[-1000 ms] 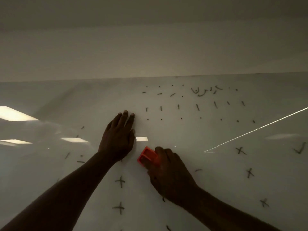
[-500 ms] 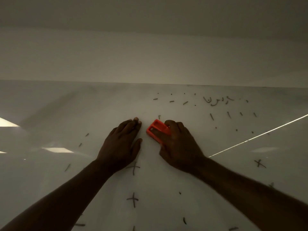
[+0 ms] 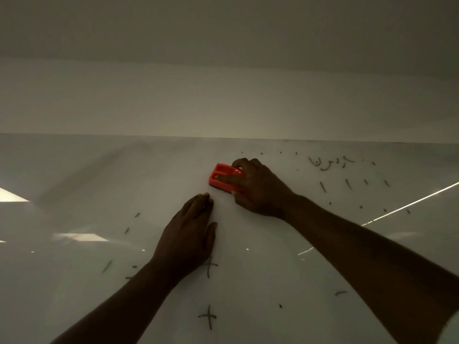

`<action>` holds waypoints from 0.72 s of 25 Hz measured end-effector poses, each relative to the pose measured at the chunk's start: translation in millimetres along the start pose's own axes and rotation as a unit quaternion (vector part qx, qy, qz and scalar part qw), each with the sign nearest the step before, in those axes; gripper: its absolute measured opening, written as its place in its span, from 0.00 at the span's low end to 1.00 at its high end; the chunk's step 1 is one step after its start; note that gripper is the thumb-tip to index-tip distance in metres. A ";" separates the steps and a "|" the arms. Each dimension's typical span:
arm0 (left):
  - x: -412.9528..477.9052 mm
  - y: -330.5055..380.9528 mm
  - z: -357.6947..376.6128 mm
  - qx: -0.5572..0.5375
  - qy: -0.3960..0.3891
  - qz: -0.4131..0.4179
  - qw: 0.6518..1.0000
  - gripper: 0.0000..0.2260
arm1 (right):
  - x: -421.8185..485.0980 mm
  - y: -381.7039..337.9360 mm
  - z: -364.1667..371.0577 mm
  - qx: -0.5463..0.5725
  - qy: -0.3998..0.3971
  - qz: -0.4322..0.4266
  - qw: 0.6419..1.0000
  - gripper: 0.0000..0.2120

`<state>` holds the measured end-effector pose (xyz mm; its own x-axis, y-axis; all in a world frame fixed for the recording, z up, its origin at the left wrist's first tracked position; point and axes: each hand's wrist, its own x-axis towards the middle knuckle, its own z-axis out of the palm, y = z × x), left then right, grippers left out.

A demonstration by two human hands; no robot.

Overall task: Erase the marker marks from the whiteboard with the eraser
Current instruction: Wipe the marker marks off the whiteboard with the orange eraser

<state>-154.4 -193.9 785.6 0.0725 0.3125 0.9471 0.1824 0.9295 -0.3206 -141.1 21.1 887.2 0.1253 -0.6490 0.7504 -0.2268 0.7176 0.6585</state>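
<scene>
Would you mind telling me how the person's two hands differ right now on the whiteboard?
The right hand grips the orange eraser; the left hand holds nothing. The left hand lies flat with its fingers straight, while the right hand's fingers curl over the eraser. The right hand sits higher on the whiteboard, near the top edge; the left hand sits lower, just above a cross mark. Both arms are bare.

head view | worn on person's head | faces whiteboard (image 3: 74, 182) close up | single view only

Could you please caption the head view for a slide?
Right hand presses red eraser on marked whiteboard; left hand rests flat.
</scene>
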 end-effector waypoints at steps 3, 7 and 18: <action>-0.5 4.2 -0.6 0.006 0.023 -0.002 1.000 0.26 | 2.5 47.1 -5.1 -0.050 0.062 0.241 0.967 0.27; 1.2 8.3 -1.8 0.014 0.014 -0.005 1.000 0.25 | 51.6 -36.5 17.4 -0.041 0.085 0.352 0.931 0.25; 3.9 10.5 6.5 0.020 0.025 -0.011 0.999 0.26 | 4.6 18.6 -7.1 -0.028 0.092 0.429 0.898 0.27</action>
<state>-158.5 -181.7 786.0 0.1172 0.2824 0.9521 0.1451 0.9436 -0.2977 -137.9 33.3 903.3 0.0860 0.1971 0.9766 -0.2686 0.9485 -0.1678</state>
